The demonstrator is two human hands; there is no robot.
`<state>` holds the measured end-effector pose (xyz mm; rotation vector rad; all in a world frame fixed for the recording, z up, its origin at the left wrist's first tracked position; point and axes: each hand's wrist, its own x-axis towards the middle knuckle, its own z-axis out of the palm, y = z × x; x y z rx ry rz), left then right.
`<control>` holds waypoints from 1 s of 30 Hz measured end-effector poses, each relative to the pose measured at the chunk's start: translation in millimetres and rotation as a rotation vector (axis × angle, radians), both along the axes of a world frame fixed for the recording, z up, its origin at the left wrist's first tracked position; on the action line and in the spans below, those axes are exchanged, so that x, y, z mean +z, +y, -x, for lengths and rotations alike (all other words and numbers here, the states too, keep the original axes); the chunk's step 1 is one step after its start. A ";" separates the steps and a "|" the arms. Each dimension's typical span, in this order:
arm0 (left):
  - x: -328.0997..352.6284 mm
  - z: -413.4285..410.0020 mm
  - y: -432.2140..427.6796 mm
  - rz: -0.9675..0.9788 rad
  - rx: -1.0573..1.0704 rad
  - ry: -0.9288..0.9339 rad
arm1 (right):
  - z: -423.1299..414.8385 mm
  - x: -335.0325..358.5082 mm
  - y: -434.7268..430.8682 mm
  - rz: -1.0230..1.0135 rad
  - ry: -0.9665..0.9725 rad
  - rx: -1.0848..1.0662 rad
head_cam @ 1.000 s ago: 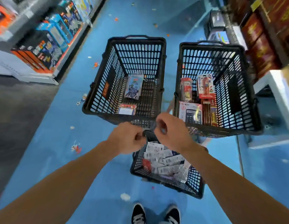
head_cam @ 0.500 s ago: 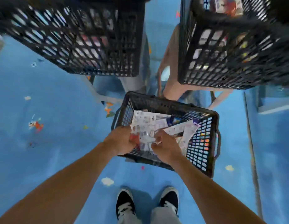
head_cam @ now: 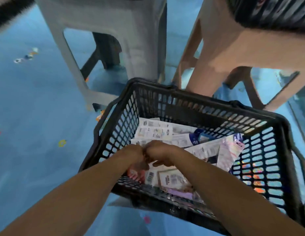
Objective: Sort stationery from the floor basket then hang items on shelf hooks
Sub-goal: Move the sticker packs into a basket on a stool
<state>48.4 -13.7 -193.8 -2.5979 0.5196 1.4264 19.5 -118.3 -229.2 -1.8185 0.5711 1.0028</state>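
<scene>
Basket [head_cam: 191, 106], one; stools [head_cam: 114, 31] [head_cam: 233, 48], two.

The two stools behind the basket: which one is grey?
The left stool, standing past the far left corner of the black basket, is grey. The right stool is pinkish tan.

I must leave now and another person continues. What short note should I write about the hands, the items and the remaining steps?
Left hand and right hand: both down inside the floor basket, knuckles together, fingers curled among the packets; blur hides whether they grip one.
Things: packets lie loose in the floor basket, which stands on the blue floor before a grey stool and a brown stool.
Done: nothing hung that I can see; shelf hooks are not in view.
Left: sort the packets, then hang them on the hooks.
</scene>
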 end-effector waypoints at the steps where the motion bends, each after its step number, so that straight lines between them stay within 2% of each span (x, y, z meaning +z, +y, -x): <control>1: -0.9 -2.1 -2.2 -0.013 -0.011 0.000 | -5.4 -2.4 -1.9 -0.017 0.000 0.009; 6: 0.2 -16.4 -7.2 -0.072 0.147 0.210 | -22.0 6.4 -10.9 -0.120 -0.032 0.046; 10: 19.2 -25.8 -3.8 0.091 0.254 0.113 | -32.5 38.7 -22.5 -0.104 -0.205 -0.026; 13: 39.7 -21.5 -0.8 0.105 0.224 -0.003 | -37.7 47.8 -37.2 0.131 -0.433 -0.088; 15: 48.5 -17.9 1.2 0.092 0.075 -0.206 | -32.2 46.8 -51.1 0.427 -0.525 0.108; 17: 50.5 -19.1 1.8 0.122 -0.031 -0.379 | -22.3 46.5 -63.4 0.701 -0.501 0.408; 19: 50.0 -21.0 0.2 0.179 -0.036 -0.467 | -15.6 47.5 -73.6 0.839 -0.465 0.548; 24: 50.4 -27.1 -5.6 0.333 -0.062 -0.638 | -7.0 36.1 -86.7 0.844 -0.433 0.666; 30: 44.3 -34.6 -2.1 0.477 -0.027 -0.614 | -7.1 -1.0 -80.4 0.875 -0.406 0.835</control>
